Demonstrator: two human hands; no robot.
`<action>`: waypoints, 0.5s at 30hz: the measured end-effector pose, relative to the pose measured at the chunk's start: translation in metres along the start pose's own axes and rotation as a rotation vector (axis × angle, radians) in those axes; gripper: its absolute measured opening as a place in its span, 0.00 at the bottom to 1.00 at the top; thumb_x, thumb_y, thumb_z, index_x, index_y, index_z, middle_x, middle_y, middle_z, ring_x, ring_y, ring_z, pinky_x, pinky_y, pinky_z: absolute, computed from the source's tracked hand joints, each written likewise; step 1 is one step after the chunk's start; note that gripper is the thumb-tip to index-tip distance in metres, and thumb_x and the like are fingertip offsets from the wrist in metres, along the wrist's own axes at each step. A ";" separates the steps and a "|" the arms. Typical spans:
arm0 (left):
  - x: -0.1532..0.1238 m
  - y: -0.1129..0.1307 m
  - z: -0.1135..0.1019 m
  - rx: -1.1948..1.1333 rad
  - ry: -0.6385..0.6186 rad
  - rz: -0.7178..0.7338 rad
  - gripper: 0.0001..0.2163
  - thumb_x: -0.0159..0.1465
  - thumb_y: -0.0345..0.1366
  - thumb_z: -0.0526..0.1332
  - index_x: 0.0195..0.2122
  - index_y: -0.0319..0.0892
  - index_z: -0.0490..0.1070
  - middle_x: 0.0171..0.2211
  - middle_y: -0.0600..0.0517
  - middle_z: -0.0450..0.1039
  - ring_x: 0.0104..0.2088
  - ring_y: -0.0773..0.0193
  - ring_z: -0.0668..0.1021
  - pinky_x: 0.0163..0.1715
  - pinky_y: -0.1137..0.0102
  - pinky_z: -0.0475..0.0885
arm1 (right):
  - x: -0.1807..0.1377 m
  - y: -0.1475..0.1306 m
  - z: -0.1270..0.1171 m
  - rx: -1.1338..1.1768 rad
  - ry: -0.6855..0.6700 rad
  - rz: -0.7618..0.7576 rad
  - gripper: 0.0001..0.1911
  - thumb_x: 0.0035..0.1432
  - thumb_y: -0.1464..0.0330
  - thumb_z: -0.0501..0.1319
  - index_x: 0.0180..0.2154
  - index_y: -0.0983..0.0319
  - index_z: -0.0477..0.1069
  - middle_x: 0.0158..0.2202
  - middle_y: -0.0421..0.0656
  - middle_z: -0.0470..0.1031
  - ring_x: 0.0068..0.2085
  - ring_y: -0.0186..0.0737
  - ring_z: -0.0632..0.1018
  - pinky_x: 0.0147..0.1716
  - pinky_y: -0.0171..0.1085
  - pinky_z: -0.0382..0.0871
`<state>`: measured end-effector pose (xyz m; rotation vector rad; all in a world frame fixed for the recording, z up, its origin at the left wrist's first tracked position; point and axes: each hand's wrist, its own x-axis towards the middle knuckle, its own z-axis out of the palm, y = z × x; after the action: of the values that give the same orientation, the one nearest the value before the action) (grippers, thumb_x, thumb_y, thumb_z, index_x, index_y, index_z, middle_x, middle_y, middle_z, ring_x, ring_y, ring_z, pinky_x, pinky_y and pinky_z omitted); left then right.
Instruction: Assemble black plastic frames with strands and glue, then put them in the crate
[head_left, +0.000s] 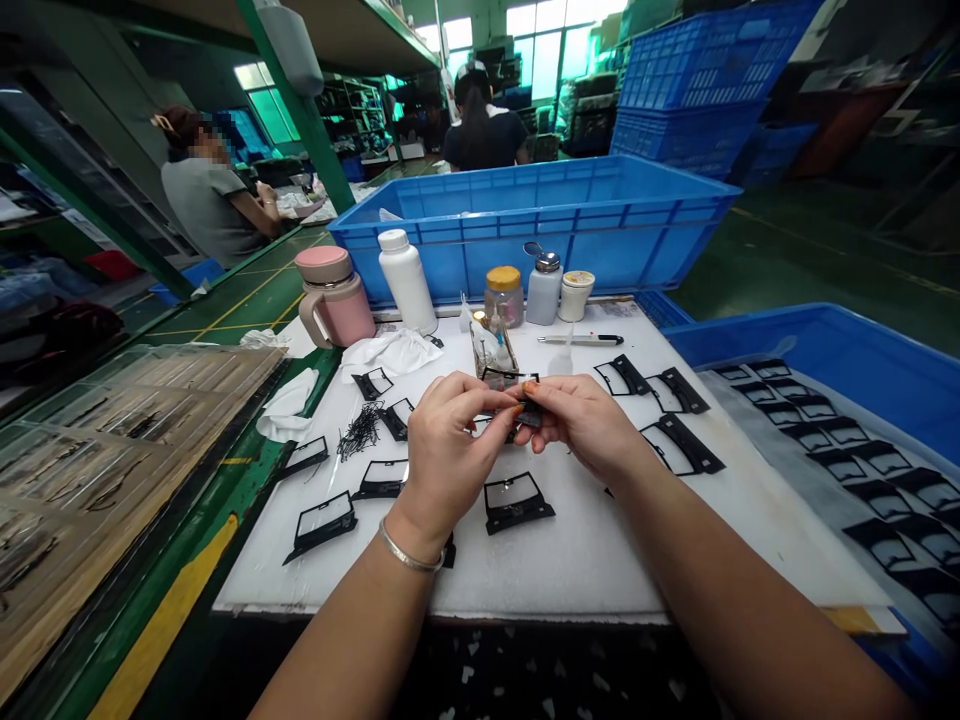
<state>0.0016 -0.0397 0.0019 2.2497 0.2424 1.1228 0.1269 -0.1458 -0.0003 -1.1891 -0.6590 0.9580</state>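
Observation:
My left hand (454, 445) and my right hand (581, 415) meet over the white board (577, 570). Between their fingertips they pinch a small black plastic frame (531, 412), largely hidden by the fingers. Just below lies another black frame (517, 515) with a rectangular opening. More such frames rest around my hands, among them one at the left (322, 520) and one at the right (686, 445). A tangle of thin black strips (360, 430) sits left of my left hand.
Along the board's back stand a pink mug (349, 310), a white bottle (407, 285), a yellow-lidded jar (504, 300) and a pump bottle (544, 292). Behind is a large blue crate (525, 235). A blue bin (832, 335) at right holds rows of frames. Two people sit farther back.

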 end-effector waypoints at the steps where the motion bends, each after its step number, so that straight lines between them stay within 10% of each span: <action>1: 0.000 0.001 0.000 -0.028 -0.002 -0.024 0.01 0.60 0.31 0.67 0.33 0.41 0.79 0.29 0.51 0.72 0.31 0.66 0.73 0.29 0.71 0.67 | 0.000 0.000 0.000 0.002 0.002 0.002 0.16 0.55 0.59 0.65 0.35 0.68 0.77 0.26 0.46 0.78 0.25 0.34 0.78 0.20 0.27 0.70; 15: 0.004 0.000 -0.001 -0.150 -0.060 -0.228 0.01 0.58 0.30 0.68 0.30 0.42 0.79 0.27 0.53 0.72 0.28 0.68 0.71 0.28 0.71 0.65 | 0.000 0.001 -0.001 0.023 -0.006 0.015 0.15 0.56 0.62 0.63 0.36 0.69 0.77 0.28 0.47 0.78 0.24 0.34 0.78 0.20 0.28 0.71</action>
<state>0.0032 -0.0377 0.0046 2.0614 0.3675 0.9208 0.1275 -0.1456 -0.0016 -1.1722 -0.6431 0.9798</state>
